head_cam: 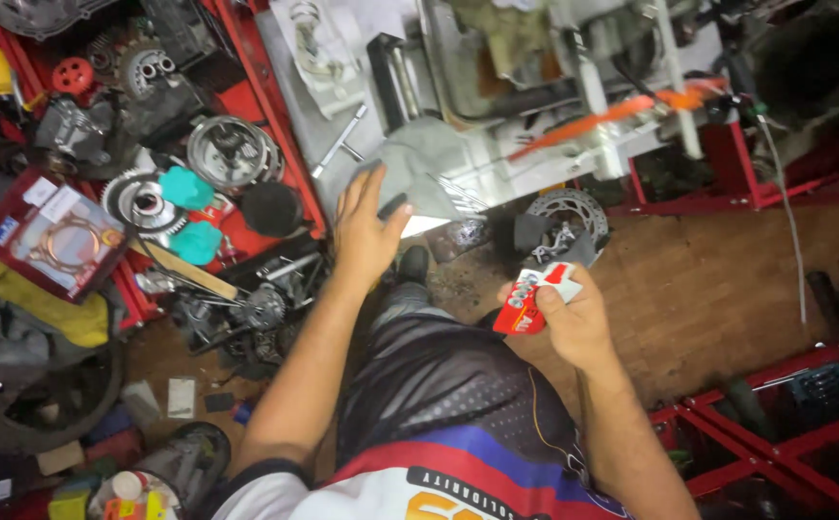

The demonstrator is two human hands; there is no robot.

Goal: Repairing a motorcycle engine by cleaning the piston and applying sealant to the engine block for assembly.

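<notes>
While the head camera looks straight down over the person's lap, the left hand (pixel 367 226) reaches forward with its fingers spread and pressed onto a grey cloth (pixel 418 173), the thumb splayed to the right along the cloth's lower edge. That cloth lies draped over the near edge of a grey metal counter (pixel 294 106), and just beyond the fingertips a metal wrench (pixel 340 142) lies on the same surface. To the left of this hand, a red tray (pixel 246 101) holds round engine parts, among them a silver clutch drum (pixel 232 152), a toothed gear (pixel 140 202) and two teal caps (pixel 188 188); a black round piece (pixel 271 209) sits just beside the wrist. Farther left, well apart, a flat packet with a copper gasket ring (pixel 52 241) rests on the clutter. The right hand (pixel 574 323) is held lower and nearer the body, its thumb and fingers pinching a small red and white packet (pixel 533 299) that sticks out to the left of the palm. Just above this hand, a brake disc (pixel 566 217) lies on the brown floor (pixel 718 279). Below both forearms the dark mesh shorts (pixel 439 376) cover the person's legs.
</notes>
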